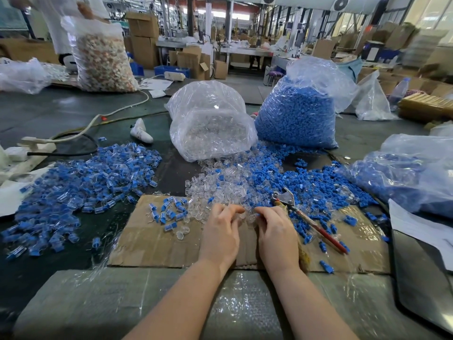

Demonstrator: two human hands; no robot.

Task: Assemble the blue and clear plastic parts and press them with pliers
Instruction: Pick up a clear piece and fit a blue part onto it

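Both hands rest on the flat brown cardboard sheet (152, 241). The left hand (220, 231) and right hand (277, 231) curl into the loose clear plastic parts (220, 187); what they pinch is hidden. Red-handled metal pliers (306, 217) lie just right, on scattered blue plastic parts (318, 185). Farther back stand crinkled transparent bags (210, 123).
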